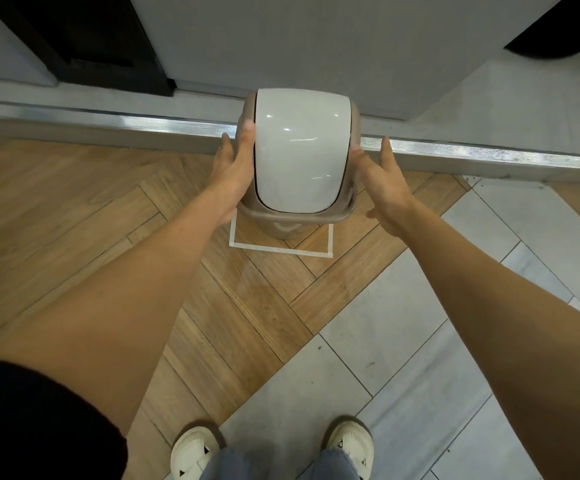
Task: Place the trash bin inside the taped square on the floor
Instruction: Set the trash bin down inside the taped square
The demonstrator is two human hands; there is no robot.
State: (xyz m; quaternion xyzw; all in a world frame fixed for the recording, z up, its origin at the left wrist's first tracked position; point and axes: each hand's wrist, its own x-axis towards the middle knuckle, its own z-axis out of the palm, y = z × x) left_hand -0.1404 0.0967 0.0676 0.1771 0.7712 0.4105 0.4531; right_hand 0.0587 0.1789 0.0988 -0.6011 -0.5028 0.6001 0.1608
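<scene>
One trash bin, taupe body with a glossy white swing lid, stands over the taped square on the floor; the near edge and both near corners of the white tape outline show in front of the bin's base, while the far part of the outline is hidden beneath the bin, so full containment cannot be confirmed. Left hand: flat against the bin's left side, fingers extended along the taupe rim, thumb resting at the upper edge beside the lid; in contact, palm pressed on rather than wrapped round. Right hand: spread, fingers straight, fingertips at or just beside the bin's right rim, palm apart from the wall; whether it touches cannot be told. Both forearms bare, reaching forward from the bottom of the view; a black sleeve shows at lower left. Floor: herringbone wood planks under the square, pale grey tiles to the right. A metal threshold strip runs behind the bin, touching or just beside its far side. Two cream shoes at the bottom edge, below blue trouser hems.
</scene>
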